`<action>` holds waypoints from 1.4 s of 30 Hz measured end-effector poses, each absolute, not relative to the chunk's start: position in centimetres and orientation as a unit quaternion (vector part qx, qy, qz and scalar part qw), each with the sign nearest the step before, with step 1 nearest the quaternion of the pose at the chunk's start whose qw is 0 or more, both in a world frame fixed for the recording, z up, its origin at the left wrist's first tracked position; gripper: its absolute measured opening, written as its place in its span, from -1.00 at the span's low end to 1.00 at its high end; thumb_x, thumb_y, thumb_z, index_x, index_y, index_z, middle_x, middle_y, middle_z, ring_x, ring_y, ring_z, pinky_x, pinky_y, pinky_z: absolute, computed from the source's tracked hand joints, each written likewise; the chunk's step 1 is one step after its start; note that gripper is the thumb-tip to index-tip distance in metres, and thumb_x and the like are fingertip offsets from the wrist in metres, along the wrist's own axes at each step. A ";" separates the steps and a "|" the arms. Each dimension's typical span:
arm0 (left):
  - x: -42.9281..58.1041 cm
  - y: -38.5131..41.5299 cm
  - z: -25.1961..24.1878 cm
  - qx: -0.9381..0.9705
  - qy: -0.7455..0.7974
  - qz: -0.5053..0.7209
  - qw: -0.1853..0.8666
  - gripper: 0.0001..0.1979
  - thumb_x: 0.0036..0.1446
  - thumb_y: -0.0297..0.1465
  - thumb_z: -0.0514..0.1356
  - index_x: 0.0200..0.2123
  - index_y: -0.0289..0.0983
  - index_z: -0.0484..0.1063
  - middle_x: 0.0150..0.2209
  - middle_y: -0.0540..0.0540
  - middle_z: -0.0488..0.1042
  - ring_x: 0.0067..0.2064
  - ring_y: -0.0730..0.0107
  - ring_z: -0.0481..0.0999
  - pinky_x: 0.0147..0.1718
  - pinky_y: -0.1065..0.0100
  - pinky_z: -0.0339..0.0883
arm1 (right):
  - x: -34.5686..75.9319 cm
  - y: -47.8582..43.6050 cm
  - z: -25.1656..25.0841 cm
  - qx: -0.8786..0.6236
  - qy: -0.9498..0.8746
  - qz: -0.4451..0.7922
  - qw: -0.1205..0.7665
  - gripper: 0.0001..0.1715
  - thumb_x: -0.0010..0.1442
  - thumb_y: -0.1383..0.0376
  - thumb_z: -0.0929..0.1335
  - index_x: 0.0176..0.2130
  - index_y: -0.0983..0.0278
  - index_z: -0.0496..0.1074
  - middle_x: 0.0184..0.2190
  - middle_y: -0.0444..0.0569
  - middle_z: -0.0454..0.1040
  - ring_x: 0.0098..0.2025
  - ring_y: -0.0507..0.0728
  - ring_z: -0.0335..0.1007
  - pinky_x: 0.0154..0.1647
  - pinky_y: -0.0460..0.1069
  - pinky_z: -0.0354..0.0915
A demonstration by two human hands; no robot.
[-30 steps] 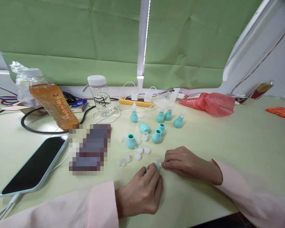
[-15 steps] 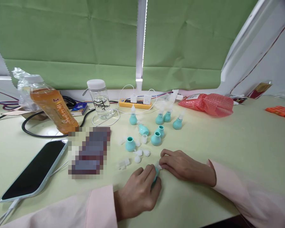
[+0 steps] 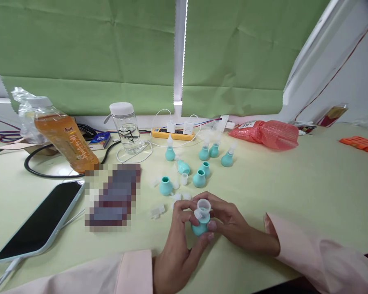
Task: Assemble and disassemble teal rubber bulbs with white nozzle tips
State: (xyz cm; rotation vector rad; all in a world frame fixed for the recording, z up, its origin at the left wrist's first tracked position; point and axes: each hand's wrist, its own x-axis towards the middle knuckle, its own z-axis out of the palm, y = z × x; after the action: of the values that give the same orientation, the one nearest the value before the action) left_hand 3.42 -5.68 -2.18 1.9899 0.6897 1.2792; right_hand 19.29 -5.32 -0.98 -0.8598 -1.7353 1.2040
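A teal squeeze bulb (image 3: 198, 230) stands upright between my hands, with a clear plastic collar (image 3: 204, 207) seated at its mouth. My left hand (image 3: 177, 249) is closed round the bulb's left and near side, thumb at the front. My right hand (image 3: 234, 222) grips the same bulb from the right, its thumb by the collar's base; its other fingers are partly hidden behind. Beyond them stand open-topped teal bulbs (image 3: 199, 179), and another bulb (image 3: 183, 167) lies on its side next to a clear cup-shaped piece (image 3: 184, 179). Small white parts (image 3: 177, 197) lie just behind my left hand.
Farther back are bulbs with clear tips (image 3: 227, 159) and a yellow power strip (image 3: 159, 133). At left are a phone (image 3: 39, 220), a blurred dark object (image 3: 116, 196), a tilted drink bottle (image 3: 67, 139) and a water bottle (image 3: 129, 130). A red bubble-wrap package (image 3: 266, 134) lies at back right.
The bulb has come up from under my left fingers to stand upright, its clear collar now showing. My right hand has moved left and closed on it as well.
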 end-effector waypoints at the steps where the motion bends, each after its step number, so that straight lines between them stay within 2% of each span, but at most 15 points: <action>1: 3.6 -5.8 -2.1 0.750 0.277 0.485 0.356 -0.85 0.05 -0.47 0.04 -0.33 -0.22 0.06 -0.21 -0.11 0.14 -0.13 0.30 0.21 -0.22 0.23 0.23 | 19.0 -5.5 -1.0 -0.351 -0.681 0.490 0.416 -0.67 0.05 0.13 0.26 -0.19 0.24 0.32 -0.15 -0.01 0.21 -0.10 0.11 0.18 -0.19 -0.02 0.24; 5: 3.9 -5.4 -1.9 0.703 0.318 0.473 0.426 -0.86 0.04 -0.44 0.06 -0.33 -0.19 0.10 -0.24 -0.07 0.13 -0.15 0.32 0.18 -0.19 0.26 0.14 | 18.5 -5.8 -0.9 -0.395 -0.634 0.516 0.420 -0.71 0.14 0.17 0.17 -0.13 0.20 0.24 -0.24 -0.06 0.31 -0.18 0.07 0.24 -0.17 -0.03 0.22; 8: 4.1 -4.7 -2.0 0.651 0.330 0.481 0.486 -0.91 0.07 -0.37 0.03 -0.38 -0.20 0.11 -0.32 -0.04 0.15 -0.24 0.39 0.20 -0.26 0.33 0.15 | 18.7 -6.0 -0.3 -0.422 -0.627 0.501 0.421 -0.74 0.16 0.17 0.15 -0.18 0.18 0.26 -0.31 -0.10 0.34 -0.24 0.06 0.27 -0.22 -0.05 0.24; 11: 4.1 -4.3 -2.1 0.617 0.343 0.481 0.520 -0.88 0.06 -0.31 0.04 -0.39 -0.21 0.13 -0.42 0.00 0.16 -0.35 0.43 0.18 -0.35 0.38 0.13 | 19.0 -6.4 0.5 -0.472 -0.645 0.462 0.384 -0.72 0.18 0.15 0.10 -0.23 0.14 0.29 -0.39 -0.13 0.34 -0.32 0.06 0.28 -0.28 -0.06 0.26; 17: 4.0 -4.3 -2.1 0.647 0.353 0.448 0.506 -0.84 0.07 -0.32 0.02 -0.49 -0.26 0.21 -0.51 0.02 0.20 -0.44 0.48 0.17 -0.43 0.43 0.09 | 19.4 -6.8 0.4 -0.513 -0.711 0.336 0.343 -0.65 0.20 0.18 0.00 -0.32 0.15 0.26 -0.48 -0.14 0.29 -0.43 0.04 0.23 -0.38 -0.08 0.26; 22: 3.8 -4.5 -2.3 0.673 0.368 0.431 0.475 -0.80 0.11 -0.32 -0.05 -0.45 -0.28 0.25 -0.53 0.01 0.22 -0.46 0.49 0.20 -0.47 0.44 0.08 | 19.2 -6.5 0.0 -0.527 -0.748 0.260 0.307 -0.72 0.19 0.24 0.00 -0.39 0.22 0.17 -0.53 -0.13 0.24 -0.48 0.03 0.19 -0.49 -0.09 0.21; 26: 3.7 -4.2 -2.3 0.677 0.370 0.429 0.470 -0.79 0.11 -0.32 -0.05 -0.44 -0.29 0.28 -0.55 0.02 0.22 -0.48 0.50 0.20 -0.48 0.46 0.08 | 19.0 -6.7 0.0 -0.542 -0.737 0.238 0.326 -0.72 0.18 0.25 0.00 -0.40 0.22 0.16 -0.54 -0.11 0.26 -0.49 0.04 0.21 -0.56 -0.09 0.19; 31: 3.8 -3.9 -2.3 0.653 0.352 0.441 0.505 -0.81 -0.01 -0.30 0.11 -0.54 -0.29 0.23 -0.57 0.05 0.21 -0.49 0.53 0.18 -0.49 0.49 0.09 | 18.9 -7.0 0.4 -0.543 -0.739 0.241 0.318 -0.75 0.18 0.28 0.03 -0.44 0.19 0.16 -0.58 -0.13 0.29 -0.54 0.04 0.22 -0.54 -0.09 0.22; 36: 3.7 -4.1 -2.3 0.643 0.343 0.425 0.537 -0.80 0.07 -0.30 0.02 -0.51 -0.29 0.24 -0.59 0.04 0.25 -0.52 0.54 0.20 -0.52 0.48 0.08 | 19.1 -6.9 0.5 -0.534 -0.746 0.258 0.303 -0.70 0.19 0.27 0.00 -0.45 0.19 0.17 -0.56 -0.13 0.28 -0.51 0.04 0.23 -0.57 -0.10 0.20; 42: 3.7 -4.0 -2.3 0.652 0.346 0.426 0.523 -0.80 0.09 -0.31 0.00 -0.48 -0.30 0.27 -0.59 0.04 0.23 -0.52 0.54 0.19 -0.52 0.48 0.08 | 19.1 -6.7 -0.2 -0.521 -0.761 0.241 0.301 -0.75 0.18 0.30 -0.01 -0.41 0.22 0.12 -0.56 -0.13 0.22 -0.52 0.03 0.15 -0.55 -0.08 0.16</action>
State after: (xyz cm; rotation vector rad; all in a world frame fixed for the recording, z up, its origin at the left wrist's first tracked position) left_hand 3.65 -4.03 -2.29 1.5619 0.8274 1.0202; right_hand 19.12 -6.69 -0.23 -1.3827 -2.0190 0.6398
